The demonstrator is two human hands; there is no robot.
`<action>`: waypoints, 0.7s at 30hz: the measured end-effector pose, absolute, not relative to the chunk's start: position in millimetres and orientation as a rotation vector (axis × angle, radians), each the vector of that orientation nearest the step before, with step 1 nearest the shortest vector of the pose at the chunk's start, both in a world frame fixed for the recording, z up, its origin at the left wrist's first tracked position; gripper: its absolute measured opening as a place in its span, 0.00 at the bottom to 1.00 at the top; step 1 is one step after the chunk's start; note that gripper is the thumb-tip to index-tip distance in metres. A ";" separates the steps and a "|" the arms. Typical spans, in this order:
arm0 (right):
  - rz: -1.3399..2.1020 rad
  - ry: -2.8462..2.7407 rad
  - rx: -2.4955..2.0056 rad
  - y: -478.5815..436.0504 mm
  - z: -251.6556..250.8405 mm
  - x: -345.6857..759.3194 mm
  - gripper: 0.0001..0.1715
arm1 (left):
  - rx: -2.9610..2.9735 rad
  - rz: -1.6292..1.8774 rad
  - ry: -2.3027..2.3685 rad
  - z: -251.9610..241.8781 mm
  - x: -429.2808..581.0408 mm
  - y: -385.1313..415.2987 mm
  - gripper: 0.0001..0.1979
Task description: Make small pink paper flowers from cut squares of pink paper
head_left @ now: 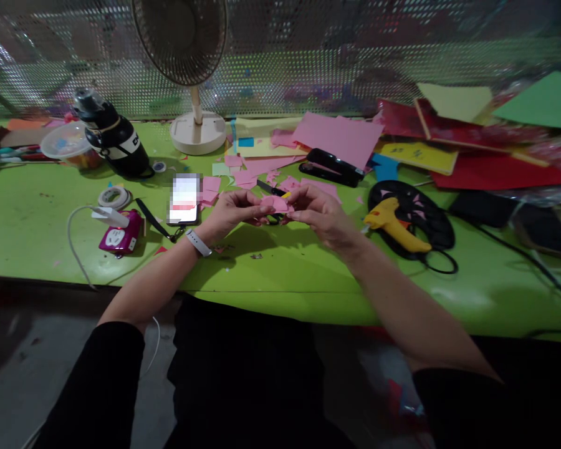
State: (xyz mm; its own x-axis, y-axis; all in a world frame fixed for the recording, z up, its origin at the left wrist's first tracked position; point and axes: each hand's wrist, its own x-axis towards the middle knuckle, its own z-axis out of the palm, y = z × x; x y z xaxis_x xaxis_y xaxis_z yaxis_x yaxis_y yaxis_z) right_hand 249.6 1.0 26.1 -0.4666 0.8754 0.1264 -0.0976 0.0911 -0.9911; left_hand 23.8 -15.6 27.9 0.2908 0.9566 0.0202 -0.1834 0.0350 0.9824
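Note:
Between my two hands, just above the green table (pixel 262 262), is a small piece of pink paper (pixel 275 203). My left hand (pixel 236 211) pinches its left side, and a pale band circles that wrist. My right hand (pixel 318 213) pinches the right side with thumb and fingers. Scissors (pixel 268 187) lie behind and under the paper, their dark blades showing while the handles are mostly hidden. Pink paper scraps (pixel 245 179) are scattered beyond my hands. Left of my left hand lies a lit phone (pixel 184 199).
A glue gun (pixel 393 224) rests on a black round pad at right. Behind are a stapler (pixel 331 167), coloured sheets (pixel 339 137) and a fan (pixel 197 134). At left stand a black bottle (pixel 116 140), a tape roll (pixel 115 197) and a purple power adapter (pixel 121 234) with a white cable.

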 end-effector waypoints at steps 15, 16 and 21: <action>1.387 -1.658 -0.862 -3.7 32.9 249.8 0.16 | 1.216 1.036 0.845 27.7 24.2 -15.5 0.21; 1.393 -1.665 -0.870 -4.1 33.1 249.7 0.16 | 1.218 1.031 0.840 27.6 24.4 -15.6 0.21; 1.420 -1.689 -0.880 -5.1 32.5 248.0 0.18 | 1.231 1.027 0.832 23.9 24.4 -14.5 0.21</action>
